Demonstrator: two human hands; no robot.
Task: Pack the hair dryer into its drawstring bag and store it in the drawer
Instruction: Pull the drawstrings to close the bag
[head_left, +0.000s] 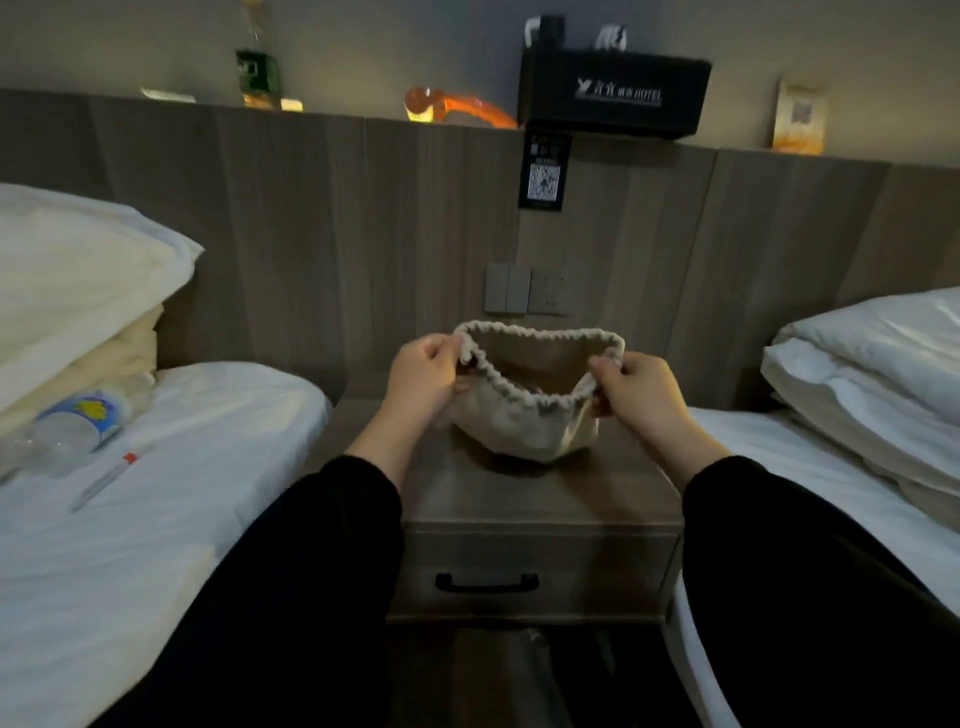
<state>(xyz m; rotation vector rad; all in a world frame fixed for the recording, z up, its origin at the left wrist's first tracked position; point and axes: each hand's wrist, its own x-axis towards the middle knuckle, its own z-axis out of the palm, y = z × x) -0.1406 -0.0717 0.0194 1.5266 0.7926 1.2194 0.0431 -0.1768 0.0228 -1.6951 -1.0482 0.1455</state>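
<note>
Left hand (423, 376) and right hand (641, 387) fingers pinch opposite rim ends of beige cloth drawstring bag (524, 415), mouth stretched crosswise above closed wooden drawer (535, 571).

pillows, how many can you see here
4: two stacked on the left bed, a white pillow over a cream pillow; two white ones stacked on the right bed. More may lie out of view.

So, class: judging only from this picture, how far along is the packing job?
Done: hard to say; the drawstring bag bulges and something dark shows inside, but the dryer is not clearly visible. In hand: left hand and right hand each grip the bag's gathered rim, mouth open. Left: closing the bag and opening the shut drawer.
</note>
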